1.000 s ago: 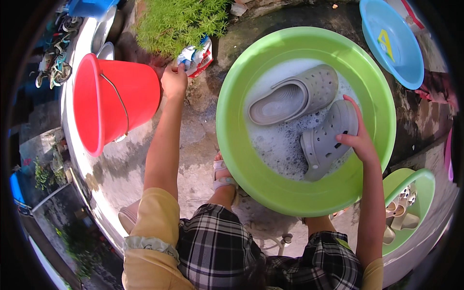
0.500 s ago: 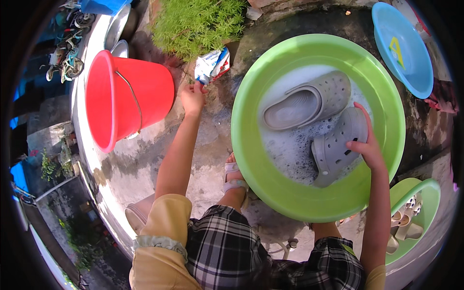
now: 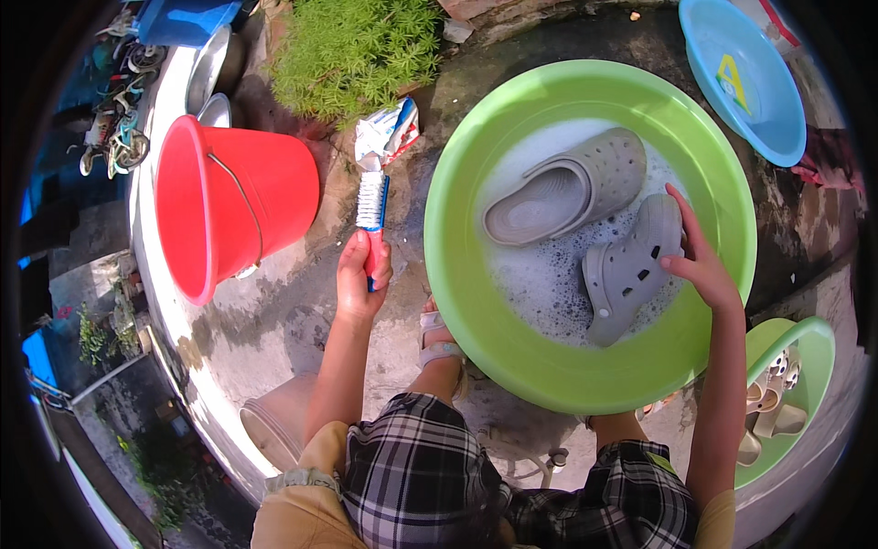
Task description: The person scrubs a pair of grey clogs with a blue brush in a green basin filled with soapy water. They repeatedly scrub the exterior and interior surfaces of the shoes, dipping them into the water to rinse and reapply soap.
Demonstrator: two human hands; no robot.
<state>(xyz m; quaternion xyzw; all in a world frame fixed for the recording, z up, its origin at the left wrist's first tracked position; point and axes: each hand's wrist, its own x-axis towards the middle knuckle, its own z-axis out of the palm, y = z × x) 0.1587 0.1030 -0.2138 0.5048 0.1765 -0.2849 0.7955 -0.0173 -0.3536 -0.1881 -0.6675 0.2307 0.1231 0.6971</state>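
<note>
Here's the left hand [image 3: 363, 273], fingers curled tight round a brush [image 3: 371, 203], bristles pointing away; the right hand [image 3: 710, 276] parts thumb and forefinger wide, gripping a tilted clog [image 3: 629, 267] between them. That clog sits in suds [image 3: 540, 297] beside another clog [image 3: 615, 174], both inside the green tub [image 3: 549, 373], right of a bucket [image 3: 265, 188].

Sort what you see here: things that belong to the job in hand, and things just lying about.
In the job:
brush, in the left hand
grey shoe, in the right hand
second shoe
soapy water
green tub

Apparently just lying about:
red bucket
blue basin
crumpled packet
</note>
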